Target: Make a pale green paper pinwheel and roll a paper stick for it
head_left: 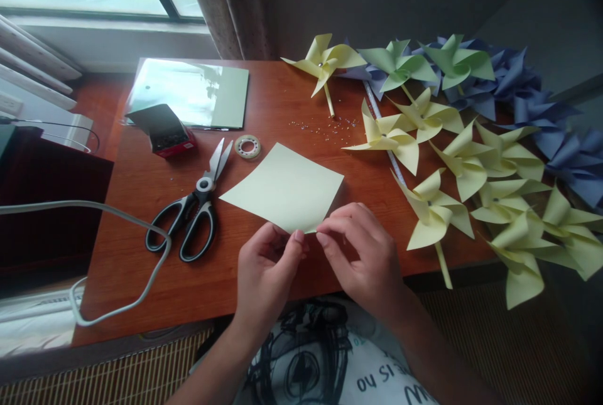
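A pale yellow-green sheet of paper is held above the front of the table, its near corner between both hands. My left hand pinches that corner with thumb and fingers. On the other side, my right hand grips the same corner between thumb and index finger, where a narrow edge looks curled or folded. To the left of the sheet lie scissors, blades apart, with black and white handles. Near the sheet's upper left edge is a roll of clear tape.
Yellow pinwheels, green pinwheels and blue pinwheels crowd the right side. Tiny beads lie scattered mid-table. A small open box and a plastic-wrapped paper pack sit back left. A white cable crosses the left edge.
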A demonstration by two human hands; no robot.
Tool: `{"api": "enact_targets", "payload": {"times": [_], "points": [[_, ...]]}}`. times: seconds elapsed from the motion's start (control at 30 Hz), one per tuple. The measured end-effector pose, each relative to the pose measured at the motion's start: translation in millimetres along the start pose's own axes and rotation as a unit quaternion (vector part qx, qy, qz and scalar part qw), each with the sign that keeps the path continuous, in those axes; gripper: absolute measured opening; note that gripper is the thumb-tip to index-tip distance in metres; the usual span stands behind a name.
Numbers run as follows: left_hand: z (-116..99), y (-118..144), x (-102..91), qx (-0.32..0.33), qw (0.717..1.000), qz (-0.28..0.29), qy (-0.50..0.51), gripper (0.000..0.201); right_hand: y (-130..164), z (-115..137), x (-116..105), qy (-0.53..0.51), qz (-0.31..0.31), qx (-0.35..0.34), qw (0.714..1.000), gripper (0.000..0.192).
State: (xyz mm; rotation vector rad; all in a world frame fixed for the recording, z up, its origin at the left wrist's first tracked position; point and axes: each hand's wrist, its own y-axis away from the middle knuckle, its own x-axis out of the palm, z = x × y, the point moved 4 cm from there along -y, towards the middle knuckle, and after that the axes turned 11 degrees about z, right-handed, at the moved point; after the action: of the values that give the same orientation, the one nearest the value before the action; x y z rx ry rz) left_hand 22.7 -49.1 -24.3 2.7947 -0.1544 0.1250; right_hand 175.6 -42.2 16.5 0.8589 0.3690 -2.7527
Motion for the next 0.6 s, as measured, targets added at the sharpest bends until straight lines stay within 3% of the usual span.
{"api": "enact_targets", "payload": {"times": [0.13,0.23,0.33,0.43,0.6], "points": [[5.1,-1.5,0.0,-0.022,0.993,0.008,0.114,0.024,8.9,-9.3,10.6,-0.177,0.027,0.132,0.975,0.011],[6.2,-0.8,2.6,-0.015,0.99,0.008,0.137,0.023,13.2,-16.0,29.2,-0.355,0.049,0.208,0.91,0.013],[8.0,1.0,5.7,-0.009,0.993,0.0,0.117,0.022,12.4,-19.1,41.3,-0.469,0.004,0.222,0.855,0.012],[8.4,2.3,7.1,0.001,0.996,-0.012,0.085,0.021,10.5,-20.5,44.7,-0.481,-0.027,0.22,0.848,0.01],[1.0,2.9,6.6,0.025,0.999,-0.009,0.022,0.021,10.4,-20.7,41.5,-0.463,-0.02,0.224,0.858,0.008]]}}
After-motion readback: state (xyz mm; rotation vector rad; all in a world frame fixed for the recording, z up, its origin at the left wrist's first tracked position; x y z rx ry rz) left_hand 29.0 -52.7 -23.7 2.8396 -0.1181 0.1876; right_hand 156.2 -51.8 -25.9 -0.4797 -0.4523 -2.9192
